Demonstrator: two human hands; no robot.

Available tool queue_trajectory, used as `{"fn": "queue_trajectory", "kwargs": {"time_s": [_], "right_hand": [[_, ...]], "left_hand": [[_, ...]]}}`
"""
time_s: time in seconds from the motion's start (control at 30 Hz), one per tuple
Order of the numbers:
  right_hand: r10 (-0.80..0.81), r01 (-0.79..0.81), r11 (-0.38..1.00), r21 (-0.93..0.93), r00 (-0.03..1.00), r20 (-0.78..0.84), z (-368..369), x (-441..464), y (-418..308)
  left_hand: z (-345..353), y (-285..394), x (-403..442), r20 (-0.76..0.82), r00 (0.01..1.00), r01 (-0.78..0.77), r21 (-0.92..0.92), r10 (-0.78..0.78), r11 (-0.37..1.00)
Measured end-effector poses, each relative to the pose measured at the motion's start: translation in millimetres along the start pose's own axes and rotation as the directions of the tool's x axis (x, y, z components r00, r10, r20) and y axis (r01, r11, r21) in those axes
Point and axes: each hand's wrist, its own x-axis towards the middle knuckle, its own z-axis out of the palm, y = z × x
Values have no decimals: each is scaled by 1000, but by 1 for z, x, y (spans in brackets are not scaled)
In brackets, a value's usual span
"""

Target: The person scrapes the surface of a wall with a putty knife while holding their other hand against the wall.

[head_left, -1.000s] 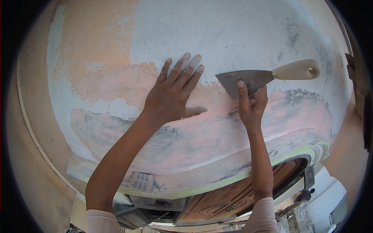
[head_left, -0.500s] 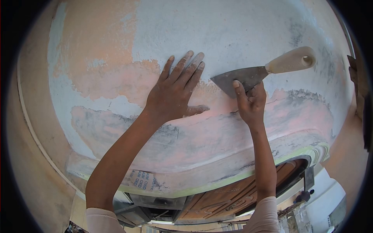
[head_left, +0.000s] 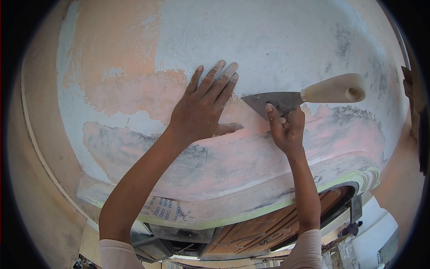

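Observation:
In the head view, my left hand [head_left: 199,110] lies flat on the wall [head_left: 251,45], fingers spread and dusty at the tips. My right hand [head_left: 287,127] grips a putty knife [head_left: 274,100] by its blade, thumb on the near face; the other fingers curl behind and are partly hidden. The knife's pale handle [head_left: 336,88] points right, and the blade's pointed corner is at the wall to the right of my left fingers. Around both hands the surface is a patchwork of white, peach, pink and grey, with ragged edges of flaking coating.
Below is a curved moulding with a pale green edge [head_left: 215,223]. Under it stands a carved wooden door [head_left: 255,233]. A piece of printed sandpaper [head_left: 165,209] shows near my left forearm. A person [head_left: 350,228] is far off at lower right.
The putty knife has turned: its handle has dropped lower and the blade's upper edge lies nearly level. My right hand has moved slightly left and down. My left hand stays nearly in place.

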Motion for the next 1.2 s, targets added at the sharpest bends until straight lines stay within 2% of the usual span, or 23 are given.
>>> {"fn": "queue_trajectory", "kwargs": {"time_s": [0.1,0.2,0.23,0.33,0.37,0.47,0.5,0.6,0.63,0.73,0.77,0.87,0.9,1.0,1.03,1.13,1.17,1.2], "right_hand": [[380,-362,908,211,923,-52,-3,6,-8],[224,-230,972,53,969,102,-2,-7,-5],[225,-235,968,86,968,111,1,-9,-6],[257,-216,948,233,952,-163,8,3,-3],[266,-236,945,224,957,-113,7,0,-2],[99,-102,994,26,989,107,3,-1,-9],[221,-224,970,92,975,38,3,1,-8],[155,-146,985,91,983,-96,7,3,2],[164,-170,981,89,984,66,4,1,-6],[223,-223,967,123,975,17,6,2,-6],[289,-268,945,188,952,-98,9,6,-3],[150,-158,986,53,979,139,5,1,-5],[116,-122,992,24,979,165,5,1,-6],[253,-219,948,230,959,-130,10,11,-5],[326,-305,928,215,942,-73,6,8,-8],[112,-112,994,1,991,69,-3,-6,-6],[106,-107,994,-27,994,-30,-7,-8,3],[187,-181,981,61,978,-95,-7,-8,2]], "left_hand": [[-1,0,-1,6,1000,-3,5,3,1000],[0,0,0,7,1000,-2,7,2,1000],[-1,0,-1,12,1000,-4,7,4,1000],[0,0,-1,3,1000,0,6,0,1000],[0,0,-1,6,1000,1,4,-1,1000],[-1,0,-1,11,1000,6,1,-6,1000],[-1,0,-1,10,1000,11,-2,-11,1000],[1,1,-1,-5,1000,18,-14,-18,1000],[1,0,-1,-11,1000,18,-14,-18,1000],[0,0,-1,-28,1000,0,-7,0,1000],[0,0,0,-32,999,-2,-6,1,1000],[0,-1,-1,-43,999,7,-6,-8,1000],[0,-1,-1,-42,999,13,-12,-13,1000],[0,-1,-2,-39,999,14,-20,-15,1000],[1,-1,-2,-41,999,15,-20,-16,1000],[0,-1,-2,-26,1000,13,-22,-13,1000],[0,-1,-2,-21,1000,7,-25,-8,1000],[0,-1,-2,-17,1000,6,-28,-6,1000]]}}
